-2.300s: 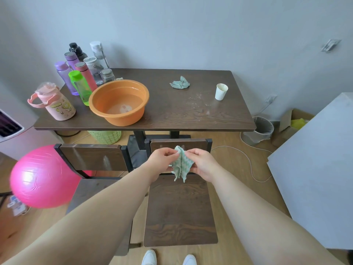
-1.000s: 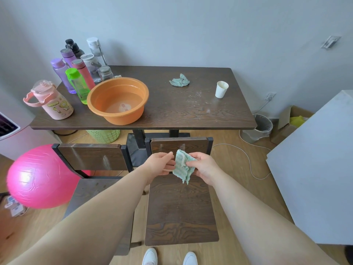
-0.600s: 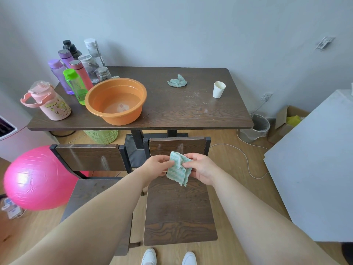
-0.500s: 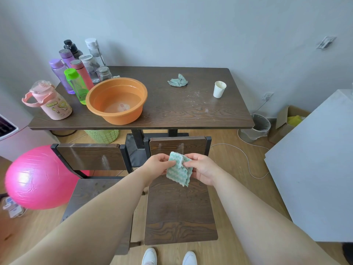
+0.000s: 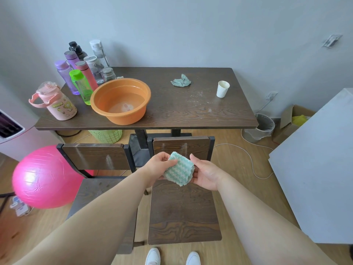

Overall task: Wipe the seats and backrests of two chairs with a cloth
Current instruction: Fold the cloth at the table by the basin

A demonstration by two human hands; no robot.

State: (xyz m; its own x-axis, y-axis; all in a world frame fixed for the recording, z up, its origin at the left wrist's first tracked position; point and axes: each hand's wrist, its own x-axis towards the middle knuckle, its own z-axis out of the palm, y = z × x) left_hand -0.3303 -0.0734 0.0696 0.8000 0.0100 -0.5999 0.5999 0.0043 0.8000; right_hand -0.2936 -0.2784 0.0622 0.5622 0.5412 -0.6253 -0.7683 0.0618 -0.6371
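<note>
A folded green-and-white striped cloth [image 5: 179, 170] is held in the air between both hands, above the back of the right chair's seat [image 5: 183, 217]. My left hand [image 5: 157, 167] grips its left edge with thumb and fingers. My right hand [image 5: 205, 174] holds its right edge, palm up under it. The right chair's backrest [image 5: 181, 147] stands just behind the cloth. The left chair [image 5: 95, 156] stands beside it, its seat partly hidden by my left arm.
A dark wooden table [image 5: 172, 109] stands behind the chairs with an orange basin [image 5: 120, 100], several bottles [image 5: 82, 73], a pink jug [image 5: 55, 102], a crumpled grey-green cloth [image 5: 181, 81] and a paper cup [image 5: 222, 89]. A pink ball [image 5: 45, 176] lies left; a white cabinet [image 5: 321, 165] stands right.
The cloth, hanging loosely between my fingertips before, is now folded into a compact pad. Both hands stayed above the right chair.
</note>
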